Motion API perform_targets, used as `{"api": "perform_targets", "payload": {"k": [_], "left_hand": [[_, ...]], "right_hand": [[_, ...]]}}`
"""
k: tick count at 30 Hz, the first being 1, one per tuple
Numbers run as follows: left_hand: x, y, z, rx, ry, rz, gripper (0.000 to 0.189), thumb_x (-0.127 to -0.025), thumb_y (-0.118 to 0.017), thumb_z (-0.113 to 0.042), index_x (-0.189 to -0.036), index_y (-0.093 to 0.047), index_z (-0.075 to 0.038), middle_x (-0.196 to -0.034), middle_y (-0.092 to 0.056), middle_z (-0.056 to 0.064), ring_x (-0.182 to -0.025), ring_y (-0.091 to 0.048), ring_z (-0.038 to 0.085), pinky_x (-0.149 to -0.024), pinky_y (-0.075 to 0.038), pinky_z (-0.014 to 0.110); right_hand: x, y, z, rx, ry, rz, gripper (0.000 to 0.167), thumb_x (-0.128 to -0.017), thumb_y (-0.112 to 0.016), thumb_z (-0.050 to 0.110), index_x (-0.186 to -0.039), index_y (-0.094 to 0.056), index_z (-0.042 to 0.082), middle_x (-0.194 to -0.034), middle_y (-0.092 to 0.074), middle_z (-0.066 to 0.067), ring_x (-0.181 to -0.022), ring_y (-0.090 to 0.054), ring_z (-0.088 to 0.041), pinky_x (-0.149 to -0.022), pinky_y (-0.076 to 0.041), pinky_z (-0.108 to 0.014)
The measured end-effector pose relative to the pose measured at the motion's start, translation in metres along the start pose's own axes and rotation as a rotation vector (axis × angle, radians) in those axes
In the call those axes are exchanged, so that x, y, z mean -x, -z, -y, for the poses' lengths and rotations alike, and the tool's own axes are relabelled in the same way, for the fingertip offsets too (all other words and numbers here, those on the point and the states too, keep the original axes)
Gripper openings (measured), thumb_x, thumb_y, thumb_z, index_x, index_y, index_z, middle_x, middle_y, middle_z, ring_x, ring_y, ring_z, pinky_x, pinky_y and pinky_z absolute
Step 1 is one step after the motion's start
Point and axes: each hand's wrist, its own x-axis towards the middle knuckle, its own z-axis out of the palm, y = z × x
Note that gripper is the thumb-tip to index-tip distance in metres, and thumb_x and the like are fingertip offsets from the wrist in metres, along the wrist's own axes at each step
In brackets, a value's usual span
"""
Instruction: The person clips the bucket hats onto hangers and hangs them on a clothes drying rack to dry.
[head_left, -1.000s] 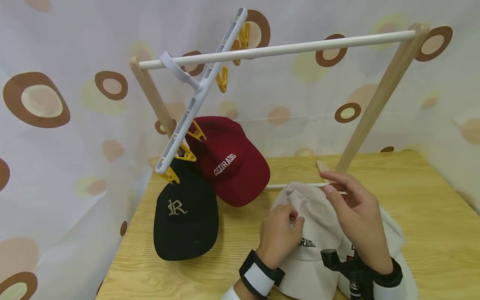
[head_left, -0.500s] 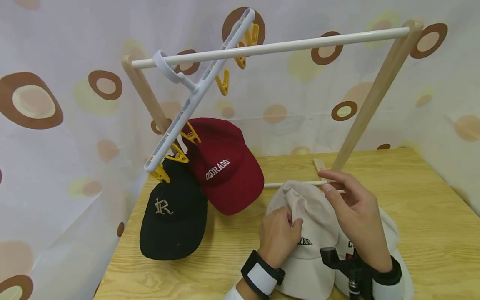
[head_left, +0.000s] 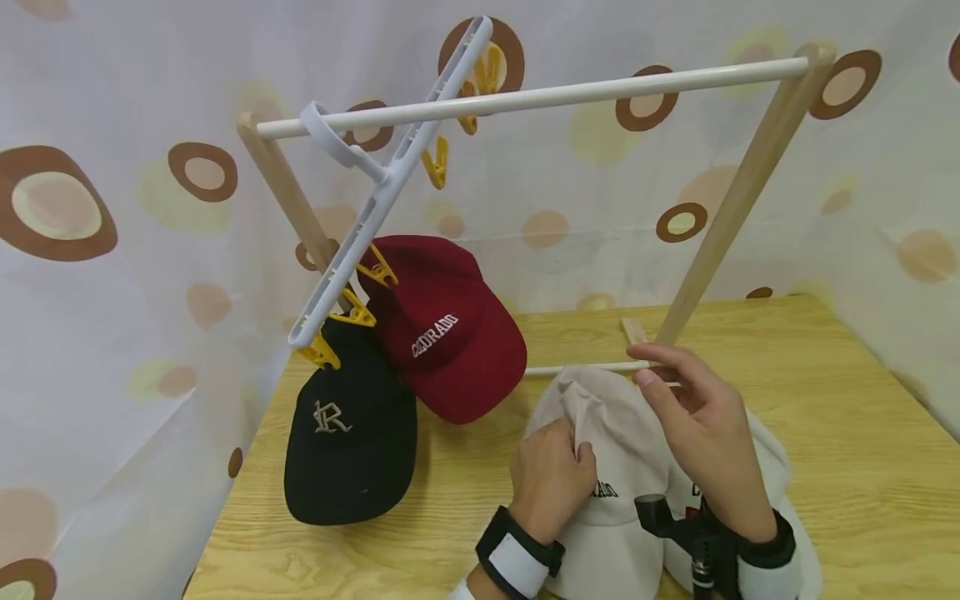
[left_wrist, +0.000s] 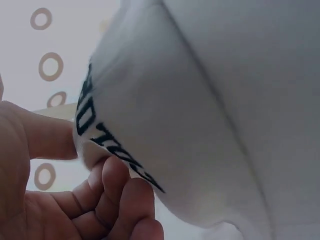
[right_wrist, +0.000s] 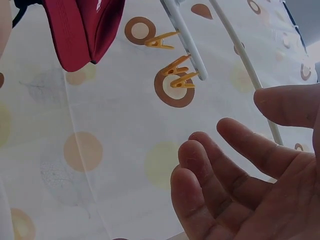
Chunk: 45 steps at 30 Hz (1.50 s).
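My left hand curls against the beige fabric cap; I can't tell whether it grips. With my right hand relaxed and empty, a loose hold could slip.

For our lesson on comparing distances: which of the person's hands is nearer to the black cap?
Left. The left hand, at a beige cap, is right of the black cap; the right hand is farther right.
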Motion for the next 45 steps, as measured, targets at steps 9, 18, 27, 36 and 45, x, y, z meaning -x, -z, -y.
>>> {"api": "perform_targets", "payload": {"k": [9,18,27,36,45], "left_hand": [[-0.001,0.002,0.004,0.043,0.04,0.012,0.038,-0.078,-0.07,-0.021,-0.053,-0.041,-0.018,-0.048,-0.04,-0.008,-0.044,-0.036,0.007,-0.04,-0.02,0.025],[-0.004,0.025,0.002,0.156,0.043,-0.029,0.037,-0.08,-0.07,-0.02,-0.054,-0.043,-0.02,-0.051,-0.038,-0.01,-0.047,-0.037,0.005,-0.043,-0.024,0.023],[-0.012,0.034,0.0,0.256,0.008,-0.122,0.033,-0.082,-0.073,-0.02,-0.059,-0.051,-0.019,-0.053,-0.042,-0.01,-0.049,-0.037,0.0,-0.047,-0.026,0.018],[-0.027,0.029,-0.002,0.349,-0.032,-0.293,0.028,-0.082,-0.075,-0.017,-0.061,-0.056,-0.017,-0.055,-0.049,-0.006,-0.051,-0.04,-0.003,-0.05,-0.03,0.012],[-0.037,0.031,-0.007,0.351,0.001,-0.312,0.025,-0.083,-0.075,-0.019,-0.064,-0.059,-0.016,-0.056,-0.052,-0.005,-0.053,-0.043,-0.004,-0.051,-0.033,0.013]], "right_hand": [[-0.002,-0.004,0.0,0.054,0.005,0.023,0.029,-0.096,-0.061,0.006,-0.123,-0.067,0.011,-0.119,-0.065,0.016,-0.097,-0.06,0.007,-0.079,-0.047,-0.01],[-0.004,-0.003,-0.002,0.08,0.021,0.021,0.028,-0.095,-0.062,0.007,-0.123,-0.067,0.013,-0.113,-0.063,0.027,-0.096,-0.059,0.009,-0.079,-0.047,-0.009],[-0.009,0.001,-0.003,0.08,0.029,0.023,0.028,-0.095,-0.062,0.007,-0.122,-0.068,0.012,-0.115,-0.064,0.024,-0.091,-0.062,0.008,-0.076,-0.047,-0.009],[-0.028,0.001,-0.006,0.011,0.119,0.076,0.027,-0.094,-0.062,0.002,-0.119,-0.069,0.01,-0.115,-0.068,0.012,-0.097,-0.061,0.006,-0.079,-0.048,-0.009],[-0.064,0.005,-0.002,0.02,0.254,0.169,0.033,-0.093,-0.063,0.001,-0.123,-0.068,0.013,-0.118,-0.064,0.017,-0.096,-0.06,0.006,-0.082,-0.046,-0.007]]}}
